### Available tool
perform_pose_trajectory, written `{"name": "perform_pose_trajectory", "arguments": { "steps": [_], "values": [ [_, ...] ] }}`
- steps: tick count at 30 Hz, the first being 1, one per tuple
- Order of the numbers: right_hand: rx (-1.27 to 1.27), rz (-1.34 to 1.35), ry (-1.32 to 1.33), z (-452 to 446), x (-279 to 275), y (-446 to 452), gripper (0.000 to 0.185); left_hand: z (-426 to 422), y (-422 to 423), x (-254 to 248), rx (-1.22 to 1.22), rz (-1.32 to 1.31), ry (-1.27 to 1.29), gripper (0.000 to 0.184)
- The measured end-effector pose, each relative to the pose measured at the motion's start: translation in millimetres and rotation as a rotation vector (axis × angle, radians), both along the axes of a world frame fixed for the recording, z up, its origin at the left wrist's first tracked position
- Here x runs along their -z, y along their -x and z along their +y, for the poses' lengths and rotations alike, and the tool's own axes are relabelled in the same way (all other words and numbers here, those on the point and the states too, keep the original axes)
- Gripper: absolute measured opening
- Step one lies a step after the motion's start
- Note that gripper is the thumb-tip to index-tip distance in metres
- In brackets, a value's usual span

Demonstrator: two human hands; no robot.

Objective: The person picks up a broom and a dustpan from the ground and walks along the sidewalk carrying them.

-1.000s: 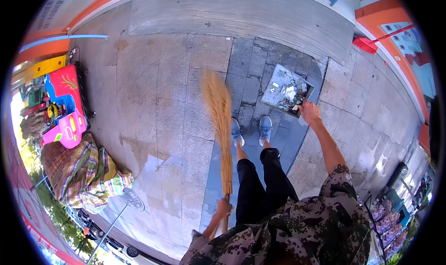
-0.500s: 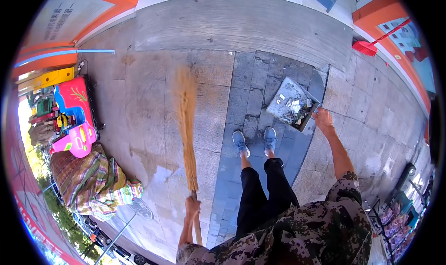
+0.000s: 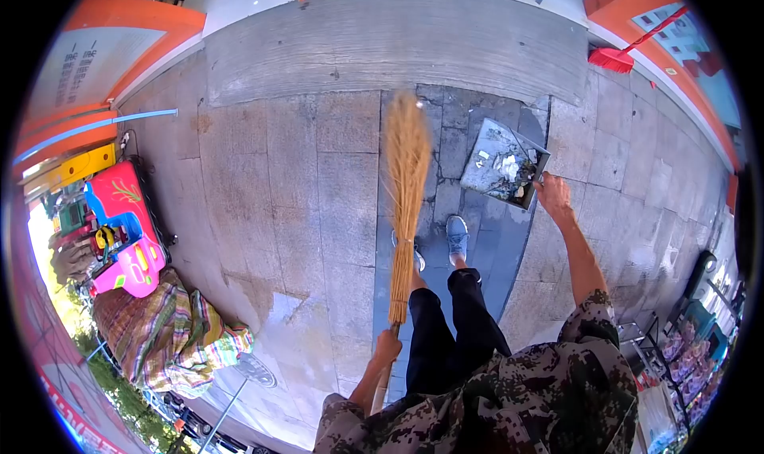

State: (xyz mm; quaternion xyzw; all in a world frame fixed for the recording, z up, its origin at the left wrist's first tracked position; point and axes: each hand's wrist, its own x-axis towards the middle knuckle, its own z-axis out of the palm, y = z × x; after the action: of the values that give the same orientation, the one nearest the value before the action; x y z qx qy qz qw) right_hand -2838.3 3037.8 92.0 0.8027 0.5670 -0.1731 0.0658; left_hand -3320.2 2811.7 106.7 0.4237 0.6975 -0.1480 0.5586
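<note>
A long straw broom (image 3: 406, 175) stretches away in front of me, its bristle end slightly blurred and partly covering one of my shoes. My left hand (image 3: 387, 346) is wrapped round its wooden handle, just below the bound straw. To the right, a grey metal dustpan (image 3: 482, 167) sits over the darker paving, tilted, with white scraps of litter (image 3: 506, 166) and dark debris in it. Closed fingers of my right hand (image 3: 555, 194) are at the dustpan's right rim; the part they grip is mostly hidden.
A red broom (image 3: 611, 59) leans by the orange wall at upper right. Grey stone steps (image 3: 382, 44) run across the far side. At left are a pink and blue ride-on toy (image 3: 127, 223) and a striped plaid sheet (image 3: 163, 335). A blue bar (image 3: 147, 116) juts out at left.
My left hand and the straw broom have swung to the right, from the lighter paving to the dark strip near the dustpan. My right hand stays at the dustpan's rim.
</note>
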Motion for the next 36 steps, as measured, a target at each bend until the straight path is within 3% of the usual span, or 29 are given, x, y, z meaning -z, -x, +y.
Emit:
{"name": "perform_pose_trajectory", "arguments": {
  "steps": [1, 3, 5, 8, 9, 11, 13, 17, 19, 20, 23, 27, 29, 30, 33, 36],
  "values": [
    [0.006, 0.003, -0.002, -4, 3, 0, 0.026, -12, 16, -14, 0.121, -0.024, -0.06, 0.012],
    [0.026, -0.001, 0.001, -15, 7, -6, 0.028, -27, 37, -68, -0.014, -0.027, 0.184, 0.014],
    [0.068, 0.028, 0.018, -12, 15, -10, 0.03, -52, 62, -90, -0.036, 0.028, 0.206, 0.017],
    [0.084, 0.063, -0.015, -17, 28, -13, 0.03, -29, 72, -119, -0.072, 0.099, 0.074, 0.018],
    [0.09, 0.088, -0.012, -15, 25, -12, 0.029, -36, 93, -96, 0.046, 0.12, -0.066, 0.013],
    [0.112, 0.105, -0.011, -19, 21, -16, 0.029, -2, 97, -71, 0.038, 0.134, -0.187, 0.011],
    [0.158, 0.113, -0.027, -24, 21, -21, 0.028, 77, 48, -85, -0.086, 0.172, -0.101, 0.012],
    [0.282, 0.136, -0.006, -30, 23, -33, 0.028, 168, -2, -32, -0.012, 0.113, -0.204, 0.016],
    [0.334, 0.147, -0.004, -28, 28, -35, 0.029, 173, 9, 67, 0.229, 0.183, -0.367, 0.02],
    [0.368, 0.105, -0.018, -29, 31, -34, 0.027, 173, 1, 77, 0.239, 0.174, -0.366, 0.02],
    [0.42, 0.08, -0.028, -31, 36, -28, 0.026, 159, -22, 88, 0.575, 0.257, -0.329, 0.024],
    [0.472, 0.135, 0.021, -29, 27, -32, 0.028, 122, 35, 8, 0.831, 0.19, -0.044, 0.017],
    [0.476, 0.152, 0.043, -51, 31, -35, 0.028, 119, 31, -83, 0.782, 0.185, -0.033, 0.02],
    [0.498, 0.157, 0.037, -61, 33, -34, 0.028, 103, 63, -85, 0.757, 0.256, -0.032, 0.02],
    [0.538, 0.161, 0.006, -86, 39, -39, 0.028, 117, 108, -131, 0.774, 0.215, -0.221, 0.016],
    [0.593, 0.17, 0.007, -108, 35, -46, 0.029, 167, 87, -156, 0.694, 0.177, -0.347, 0.011]
  ]
}}
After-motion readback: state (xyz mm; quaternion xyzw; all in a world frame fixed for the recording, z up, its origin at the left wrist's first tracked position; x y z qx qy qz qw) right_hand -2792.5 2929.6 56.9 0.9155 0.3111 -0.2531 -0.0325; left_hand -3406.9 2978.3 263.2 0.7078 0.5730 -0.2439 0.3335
